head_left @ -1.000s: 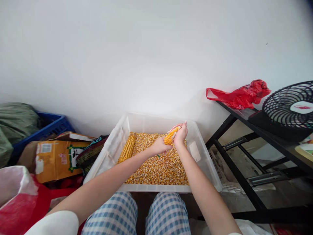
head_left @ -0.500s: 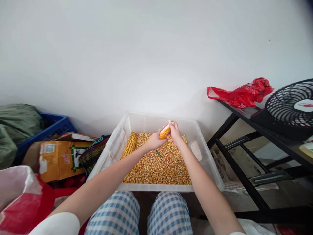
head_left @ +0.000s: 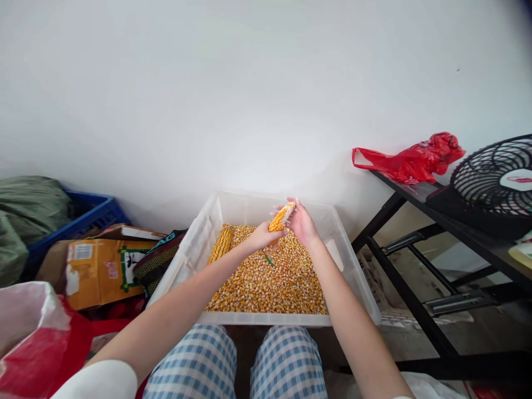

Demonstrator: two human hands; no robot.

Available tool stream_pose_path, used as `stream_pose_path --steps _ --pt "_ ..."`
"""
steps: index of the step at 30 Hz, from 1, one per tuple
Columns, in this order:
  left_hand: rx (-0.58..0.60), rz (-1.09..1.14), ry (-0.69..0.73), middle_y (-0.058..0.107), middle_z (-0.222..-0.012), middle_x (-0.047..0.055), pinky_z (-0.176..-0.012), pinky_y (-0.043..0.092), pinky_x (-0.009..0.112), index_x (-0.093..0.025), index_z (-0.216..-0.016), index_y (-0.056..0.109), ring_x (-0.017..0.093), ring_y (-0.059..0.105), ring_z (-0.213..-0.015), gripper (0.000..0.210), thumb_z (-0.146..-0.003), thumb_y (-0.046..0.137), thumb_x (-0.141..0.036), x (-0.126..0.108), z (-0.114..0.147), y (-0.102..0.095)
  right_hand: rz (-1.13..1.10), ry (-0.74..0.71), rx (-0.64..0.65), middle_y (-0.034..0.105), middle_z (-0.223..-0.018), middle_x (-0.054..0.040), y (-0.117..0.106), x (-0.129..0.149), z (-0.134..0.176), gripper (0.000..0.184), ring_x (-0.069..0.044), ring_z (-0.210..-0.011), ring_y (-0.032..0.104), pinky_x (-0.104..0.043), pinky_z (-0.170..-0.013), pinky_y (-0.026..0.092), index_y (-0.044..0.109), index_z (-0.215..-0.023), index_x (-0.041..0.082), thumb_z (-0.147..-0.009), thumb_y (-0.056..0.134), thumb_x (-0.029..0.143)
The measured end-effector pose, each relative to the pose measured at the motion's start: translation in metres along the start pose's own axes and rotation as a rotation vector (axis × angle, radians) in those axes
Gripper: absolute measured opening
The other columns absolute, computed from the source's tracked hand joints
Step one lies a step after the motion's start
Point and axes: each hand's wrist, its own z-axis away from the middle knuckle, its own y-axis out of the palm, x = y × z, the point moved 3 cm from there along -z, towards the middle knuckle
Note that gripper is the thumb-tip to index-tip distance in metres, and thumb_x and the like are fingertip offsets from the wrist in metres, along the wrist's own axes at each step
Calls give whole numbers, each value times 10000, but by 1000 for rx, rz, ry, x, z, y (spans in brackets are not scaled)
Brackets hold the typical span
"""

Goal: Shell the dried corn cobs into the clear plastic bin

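Note:
My left hand (head_left: 266, 235) is closed around the lower part of an ear of corn (head_left: 281, 218), held tilted above a clear plastic bin (head_left: 266, 317). Pale bare patches show along the ear's upper end, where kernels are gone. My right hand (head_left: 302, 223) is beside that upper end with its fingers stretched out and apart; whether it touches the ear I cannot tell. Loose corn kernels (head_left: 266, 291) cover the bin's floor. Along the bin's left side lie whole ears of corn (head_left: 220, 245). A thin green item (head_left: 269, 259) rests on the kernels beneath my hands.
Behind the bin rises a white wall (head_left: 266, 100). To the right, a black table (head_left: 477, 235) carries a red plastic bag (head_left: 419, 159) and a black fan (head_left: 494, 177). A yellow carton (head_left: 102, 271), a blue crate (head_left: 97, 213) and a red-and-white bag (head_left: 37, 343) crowd the left.
My right hand has gone from gripping the ear's upper end to spread fingers beside it. More of the ear's bare tip shows. My left hand keeps its hold.

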Motion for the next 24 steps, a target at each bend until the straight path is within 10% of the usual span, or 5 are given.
stream_pose_path --steps 4,13,20,24 --pt "-174 -302 68 576 -697 15 -551 420 224 -154 -889 536 123 537 -568 351 -634 589 -388 4 0 -6 112 -71 -149 593 -673 57 -3 -14 -4 324 -124 -581 607 -257 -550 483 425 -921 253 -670 616 326" --pt "157 75 -55 443 -486 -27 -409 357 203 -136 -714 475 71 405 -382 313 -696 529 -444 5 1 3 -2 -46 -23 595 -758 52 -8 -16 -6 383 -116 -630 611 -275 -598 499 408 -1031 284 -693 575 216" --pt "-207 -387 42 577 -674 25 -554 395 229 -156 -864 525 149 546 -587 324 -636 579 -380 2 1 -6 93 -68 -148 591 -736 42 -6 -16 -5 389 -123 -648 605 -241 -554 482 414 -984 259 -652 617 271" --pt "-120 -364 13 582 -667 16 -518 394 217 -158 -843 528 137 545 -546 302 -624 586 -357 7 0 -1 105 -118 -146 528 -698 89 -5 -28 -8 461 -98 -611 601 -239 -583 490 366 -983 288 -613 621 181"
